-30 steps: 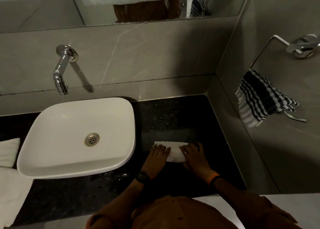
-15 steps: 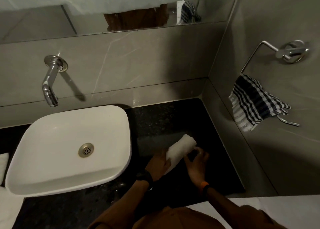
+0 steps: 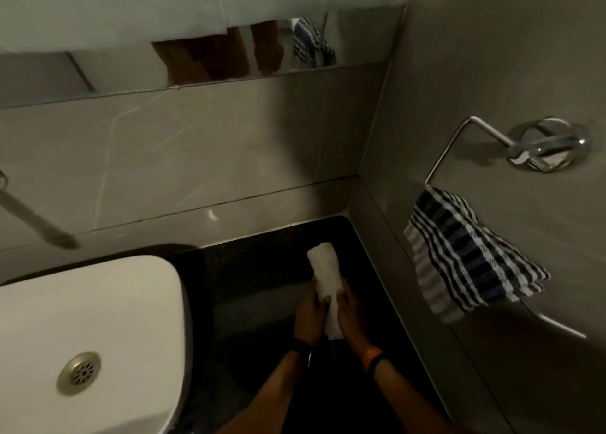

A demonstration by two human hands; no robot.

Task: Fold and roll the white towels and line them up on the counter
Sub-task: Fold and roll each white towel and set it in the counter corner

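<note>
Dim bathroom, grey tiled walls. Black stone table (image 3: 262, 289) beside white basin (image 3: 98, 318). Rolled white towel (image 3: 326, 279) near the table's far right corner, clasped between left hand (image 3: 310, 315) and right hand (image 3: 352, 315). Checked cloth (image 3: 459, 256) draped on wall ring (image 3: 475, 131).

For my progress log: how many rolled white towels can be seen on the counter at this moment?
1. The rolled white towel lies on the black counter right of the sink, held by the left hand and right hand. Others may lie outside the view.
</note>
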